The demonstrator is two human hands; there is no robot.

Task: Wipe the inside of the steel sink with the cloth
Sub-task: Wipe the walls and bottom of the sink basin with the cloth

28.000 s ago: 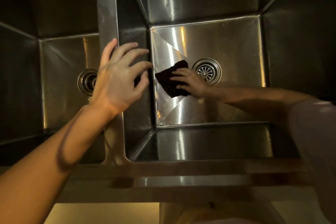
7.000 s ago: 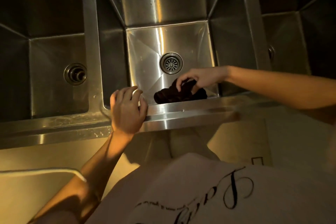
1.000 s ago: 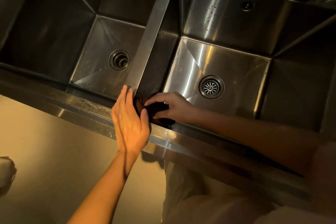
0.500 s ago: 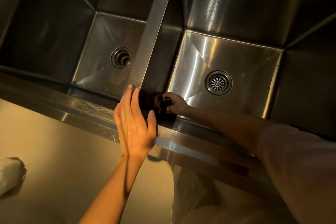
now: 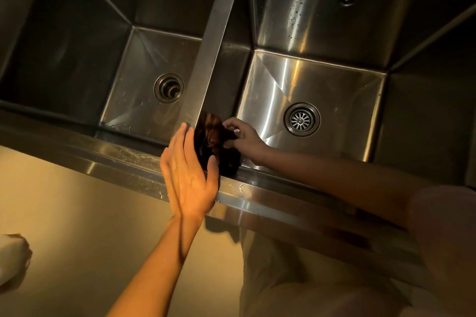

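Cloth (image 5: pixel 216 147) now higher up the sink (image 5: pixel 233 77) corner wall, right hand (image 5: pixel 244 140) fingers curled round it, left hand (image 5: pixel 189 175) flat.

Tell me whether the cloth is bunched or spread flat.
Bunched: the cloth shows crumpled folds where the right hand grips it against the sink's near-left corner.

Dim amber light; pale floor (image 5: pixel 77 213) below the steel counter edge (image 5: pixel 116 159)

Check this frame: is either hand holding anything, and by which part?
The right hand pinches the dark cloth at its right edge, against the basin's near-left corner. The left hand is flat with straight fingers and grips nothing.
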